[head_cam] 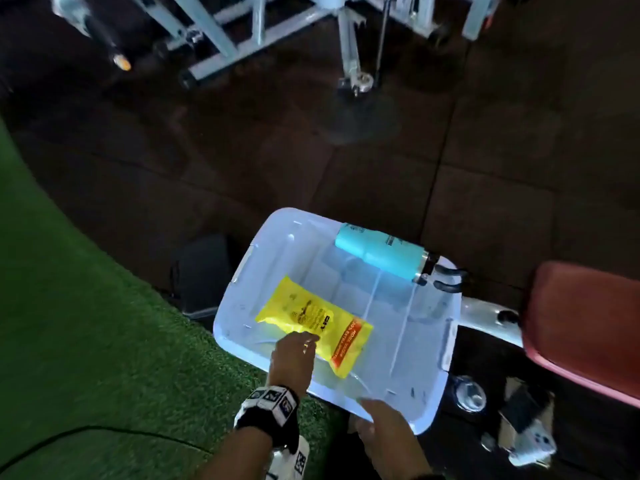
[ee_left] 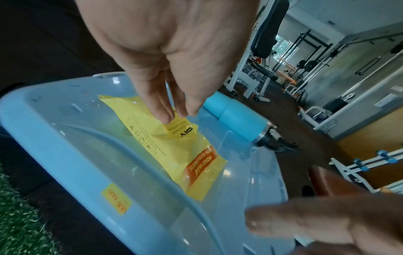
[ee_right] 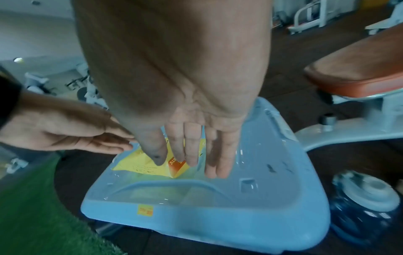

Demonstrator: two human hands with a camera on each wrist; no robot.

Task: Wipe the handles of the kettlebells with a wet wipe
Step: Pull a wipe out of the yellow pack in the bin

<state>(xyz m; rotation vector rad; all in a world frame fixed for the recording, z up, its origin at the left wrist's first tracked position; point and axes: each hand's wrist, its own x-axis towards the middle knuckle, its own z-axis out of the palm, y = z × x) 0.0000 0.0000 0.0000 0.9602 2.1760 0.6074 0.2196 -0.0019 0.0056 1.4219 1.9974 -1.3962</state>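
A yellow wet wipe pack (head_cam: 311,320) (ee_left: 174,155) (ee_right: 139,165) lies on a translucent blue bin lid (head_cam: 398,323) (ee_left: 65,138) (ee_right: 218,215) on the floor. My left hand (head_cam: 308,341) (ee_left: 179,115) (ee_right: 117,145) reaches down onto the pack. Its straight fingertips touch the pack's near part, where the film is creased. My right hand (head_cam: 377,410) (ee_right: 196,163) (ee_left: 305,224) hovers over the lid's near edge with its fingers straight and spread, holding nothing. No kettlebell is in view.
A teal bottle (head_cam: 381,254) (ee_left: 235,117) lies on the lid's far side. A red padded bench (head_cam: 581,323) stands to the right, with a big water jug (ee_right: 366,207) and a phone (head_cam: 533,445) beside the bin. Green turf (head_cam: 86,341) lies left, white machine frames (head_cam: 242,29) ahead.
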